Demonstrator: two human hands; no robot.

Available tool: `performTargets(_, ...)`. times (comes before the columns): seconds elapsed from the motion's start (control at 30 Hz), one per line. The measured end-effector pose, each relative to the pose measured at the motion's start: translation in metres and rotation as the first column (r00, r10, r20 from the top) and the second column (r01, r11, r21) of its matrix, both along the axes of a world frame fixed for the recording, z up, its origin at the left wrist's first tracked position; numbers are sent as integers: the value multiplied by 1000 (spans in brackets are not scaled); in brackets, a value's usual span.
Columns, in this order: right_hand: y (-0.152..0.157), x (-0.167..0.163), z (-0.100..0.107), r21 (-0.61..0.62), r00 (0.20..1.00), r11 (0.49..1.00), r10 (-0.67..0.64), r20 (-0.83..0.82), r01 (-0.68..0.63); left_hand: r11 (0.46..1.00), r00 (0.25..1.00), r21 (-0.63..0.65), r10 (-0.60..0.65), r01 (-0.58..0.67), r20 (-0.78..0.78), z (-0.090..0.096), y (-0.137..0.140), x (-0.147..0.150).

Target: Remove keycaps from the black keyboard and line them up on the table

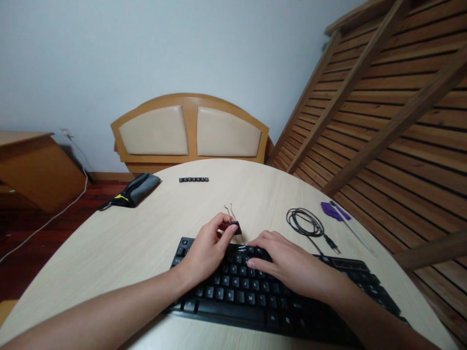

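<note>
A black keyboard point(233, 311) lies on the round table in front of me. My left hand point(213, 243) is closed, thumb and fingers pinching the black handle of a wire keycap puller point(237, 227). Two thin wire prongs stick out beyond the handle, and the other wire ends point down at the keyboard's top row, by a pale gap among the keys. Over the upper keys just to the right rests my right hand point(282, 260), with thumb and index finger apart and nothing visible between them. Its other fingers are partly hidden.
Several black keycaps point(193, 180) stand in a line toward the far edge. A dark pouch point(140, 189) lies at left. To the right are a coiled USB cable point(305, 221), a purple cloth point(331, 211) and a thin brush-like stick point(352, 228). A chair back point(192, 126) stands beyond the table point(120, 262).
</note>
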State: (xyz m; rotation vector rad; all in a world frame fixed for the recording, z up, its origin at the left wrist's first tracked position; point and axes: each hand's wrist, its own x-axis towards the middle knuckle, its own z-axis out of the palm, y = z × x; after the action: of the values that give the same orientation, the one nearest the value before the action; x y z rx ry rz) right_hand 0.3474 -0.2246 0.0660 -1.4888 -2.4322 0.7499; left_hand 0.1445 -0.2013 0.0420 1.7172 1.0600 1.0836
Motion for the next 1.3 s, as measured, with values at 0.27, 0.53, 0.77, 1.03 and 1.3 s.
performTargets(0.27,8,-25,-22,180,989,984,24,-147,3,998,999,62,19,-17,-31,27,-3,-6)
performTargets(0.53,8,-30,-27,207,973,975,-28,-228,77,998,999,59,30,-32,36,-3,11,-12)
performTargets(0.77,9,-31,-26,212,972,972,-55,-230,106,998,994,-53,20,-15,103,-7,18,-15)
performTargets(1.03,12,-29,-30,261,975,960,-46,-219,104,996,993,-86,2,8,117,-7,18,-15)
performTargets(1.3,13,-30,-29,238,974,966,-46,-220,99,995,992,-81,-53,63,114,-6,14,-16)
